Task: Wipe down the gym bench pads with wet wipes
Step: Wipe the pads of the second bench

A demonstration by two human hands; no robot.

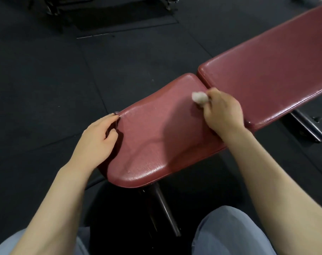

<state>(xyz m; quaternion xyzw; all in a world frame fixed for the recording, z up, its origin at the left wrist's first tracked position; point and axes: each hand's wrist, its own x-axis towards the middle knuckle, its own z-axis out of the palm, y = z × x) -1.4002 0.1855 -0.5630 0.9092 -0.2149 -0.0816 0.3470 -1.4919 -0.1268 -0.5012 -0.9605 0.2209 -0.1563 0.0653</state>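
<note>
A dark red seat pad (152, 137) lies in the middle of the view, glossy with wet streaks. The longer red back pad (278, 74) runs off to the upper right, parted from the seat by a narrow gap. My right hand (222, 113) grips a crumpled white wet wipe (199, 97) and presses it on the seat pad close to that gap. My left hand (97, 138) holds the seat pad's left edge, fingers curled round the rim.
Black rubber floor tiles (46, 80) surround the bench. A dark steel post (165, 212) and a base bar (309, 129) carry the pads. Dark gym equipment (55, 6) stands at the top left. My knees in grey trousers (230, 234) sit at the bottom.
</note>
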